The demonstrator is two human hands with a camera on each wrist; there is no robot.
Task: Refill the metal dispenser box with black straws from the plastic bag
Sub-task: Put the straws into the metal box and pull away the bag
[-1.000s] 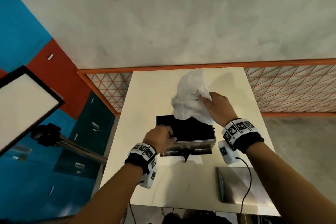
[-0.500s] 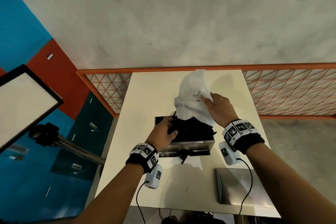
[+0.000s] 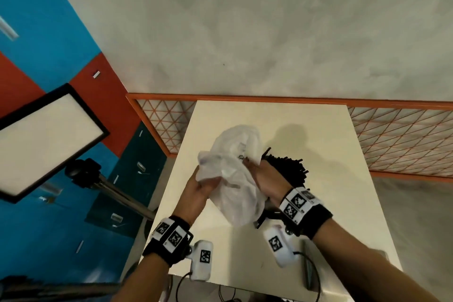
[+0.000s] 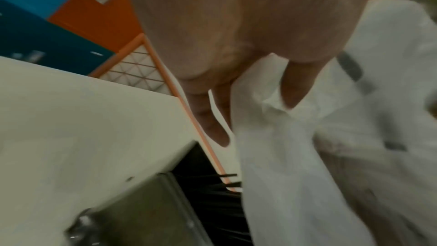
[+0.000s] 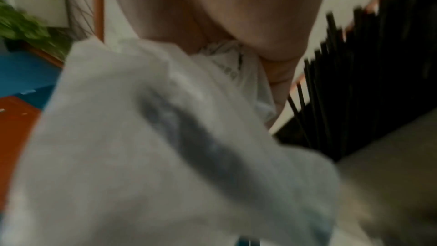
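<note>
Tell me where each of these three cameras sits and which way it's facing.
Head: worn on the head, looking forward and down at the table; both forearms show, the left hand and right hand gripping the plastic bag.
Left wrist: looks along the left hand's palm at the bag, with the metal dispenser box below.
Right wrist: looks along the right hand at the blurred bag, with the black straws beside it.
Shared: all three views show the bag and straws.

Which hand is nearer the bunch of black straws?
Right. The right hand grips the plastic bag directly beside the straws; the left hand holds the bag's far side.
</note>
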